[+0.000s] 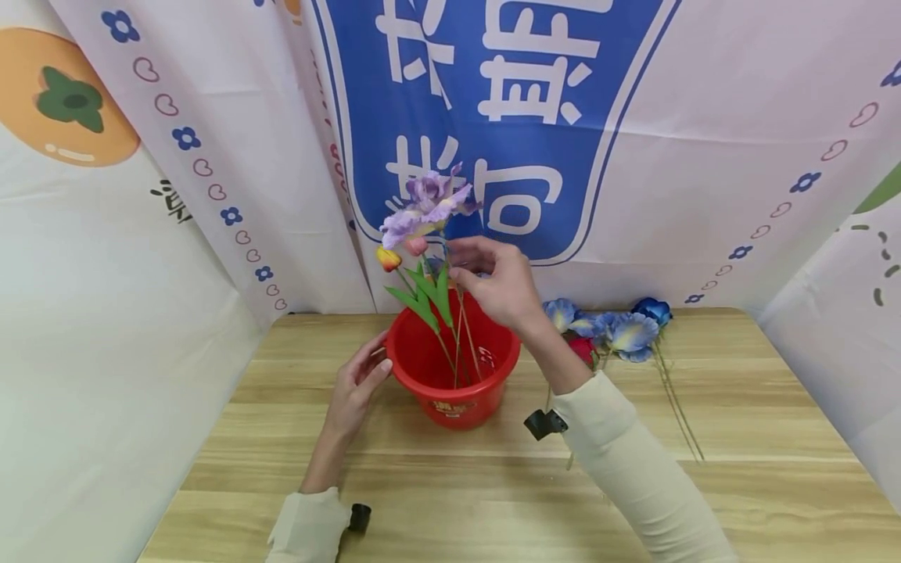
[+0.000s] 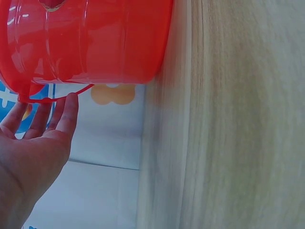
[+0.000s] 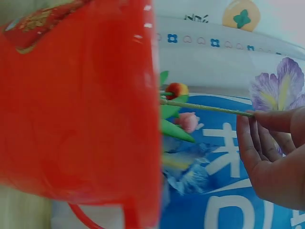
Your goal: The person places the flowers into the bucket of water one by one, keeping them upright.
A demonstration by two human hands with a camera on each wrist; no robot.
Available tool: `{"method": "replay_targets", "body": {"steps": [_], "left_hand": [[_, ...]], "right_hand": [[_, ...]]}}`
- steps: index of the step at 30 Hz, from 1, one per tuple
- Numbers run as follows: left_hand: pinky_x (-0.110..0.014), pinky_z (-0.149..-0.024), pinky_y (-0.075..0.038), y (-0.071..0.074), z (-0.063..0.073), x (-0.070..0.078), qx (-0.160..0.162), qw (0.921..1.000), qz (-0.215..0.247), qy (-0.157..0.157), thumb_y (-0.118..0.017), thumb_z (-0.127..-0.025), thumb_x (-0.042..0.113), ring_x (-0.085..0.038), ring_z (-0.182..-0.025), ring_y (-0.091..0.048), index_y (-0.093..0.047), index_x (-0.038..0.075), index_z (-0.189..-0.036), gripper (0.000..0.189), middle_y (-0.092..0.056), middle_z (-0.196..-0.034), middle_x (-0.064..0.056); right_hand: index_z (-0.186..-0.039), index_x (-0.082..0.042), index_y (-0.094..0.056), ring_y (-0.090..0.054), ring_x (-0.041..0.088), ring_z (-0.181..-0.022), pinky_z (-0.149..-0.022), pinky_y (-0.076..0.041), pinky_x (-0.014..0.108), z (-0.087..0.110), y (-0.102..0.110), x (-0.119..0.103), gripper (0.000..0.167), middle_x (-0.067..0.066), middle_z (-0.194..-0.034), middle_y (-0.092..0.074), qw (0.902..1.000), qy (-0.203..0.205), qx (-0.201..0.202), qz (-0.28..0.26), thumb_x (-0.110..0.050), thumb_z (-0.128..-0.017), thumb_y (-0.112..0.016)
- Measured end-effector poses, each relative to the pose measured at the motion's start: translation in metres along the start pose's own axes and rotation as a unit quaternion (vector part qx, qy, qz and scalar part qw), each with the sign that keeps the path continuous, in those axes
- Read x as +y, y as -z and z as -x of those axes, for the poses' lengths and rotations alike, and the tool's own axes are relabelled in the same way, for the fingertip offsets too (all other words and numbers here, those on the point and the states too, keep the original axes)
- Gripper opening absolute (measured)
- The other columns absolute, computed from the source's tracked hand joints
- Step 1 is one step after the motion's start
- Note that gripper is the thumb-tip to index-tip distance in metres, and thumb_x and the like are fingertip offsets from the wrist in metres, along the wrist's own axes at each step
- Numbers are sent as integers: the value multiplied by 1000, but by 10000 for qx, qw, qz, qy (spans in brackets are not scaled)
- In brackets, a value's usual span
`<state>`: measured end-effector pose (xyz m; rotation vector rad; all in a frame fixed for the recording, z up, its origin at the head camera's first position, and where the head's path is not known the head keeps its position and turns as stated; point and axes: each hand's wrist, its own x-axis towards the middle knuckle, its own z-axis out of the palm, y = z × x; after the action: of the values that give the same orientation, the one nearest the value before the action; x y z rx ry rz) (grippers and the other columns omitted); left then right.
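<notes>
A red bucket stands upright on the table. My right hand is above its rim, pinching the green stem of a purple iris between thumb and fingers. The iris bloom is above that hand, and its stem runs down into the bucket. A yellow-and-red tulip, a pink tulip and a blue iris rise from the bucket too. On the left side, my left hand touches the bucket by its rim, its extended fingers at the thin red handle.
Right of the bucket, blue irises, a blue rose and a red rose lie on the wooden table. Their stems point toward the front. A printed cloth hangs close behind the table's back edge.
</notes>
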<state>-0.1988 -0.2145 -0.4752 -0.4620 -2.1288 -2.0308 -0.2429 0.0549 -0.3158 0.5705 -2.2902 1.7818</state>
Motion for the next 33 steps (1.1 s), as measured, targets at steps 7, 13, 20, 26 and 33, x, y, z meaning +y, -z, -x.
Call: {"method": "replay_targets", "body": {"steps": [7,13,20,26,33], "left_hand": [[-17,-102,-58,1,0,-1,-49,10000,-41,17,-57,-106,4,-5,-127,-64,-49,-5,-157,52,-53,-155,-29],[-17,-102,-58,0,-1,-2,-74,10000,-1,21,-57,-106,4,-7,-128,-64,-49,-5,-156,52,-52,-155,-29],[-18,-101,-59,0,-1,-3,-41,9999,127,-16,-57,-106,2,-10,-127,-65,-49,-6,-156,52,-53,-153,-30],[-18,-101,-59,-1,-2,-3,-32,9999,73,-64,-57,-106,2,-6,-126,-65,-49,-6,-156,51,-54,-151,-32],[-17,-101,-58,-2,-1,-1,5,10000,53,-25,-56,-107,2,-5,-124,-65,-49,-7,-156,50,-60,-147,-19]], "right_hand": [[-132,-6,-74,-77,27,-102,-86,-67,35,0,-17,16,32,16,-119,-80,9994,-104,-327,100,-4,-100,-73],[-132,-4,-74,-76,27,-104,-86,-66,34,0,-32,25,33,18,-120,-79,9983,-138,-524,219,-4,-99,-74],[-134,-4,-73,-76,28,-106,-88,-67,35,-1,-47,38,35,16,-117,-79,9959,-245,-792,368,-2,-99,-73],[-133,-4,-73,-78,26,-101,-85,-68,34,-1,-55,48,36,14,-115,-80,9939,-508,-910,362,-2,-98,-74],[-131,-4,-74,-78,23,-91,-78,-69,32,-1,-59,57,34,15,-112,-80,9912,-914,-932,230,0,-98,-74]]}}
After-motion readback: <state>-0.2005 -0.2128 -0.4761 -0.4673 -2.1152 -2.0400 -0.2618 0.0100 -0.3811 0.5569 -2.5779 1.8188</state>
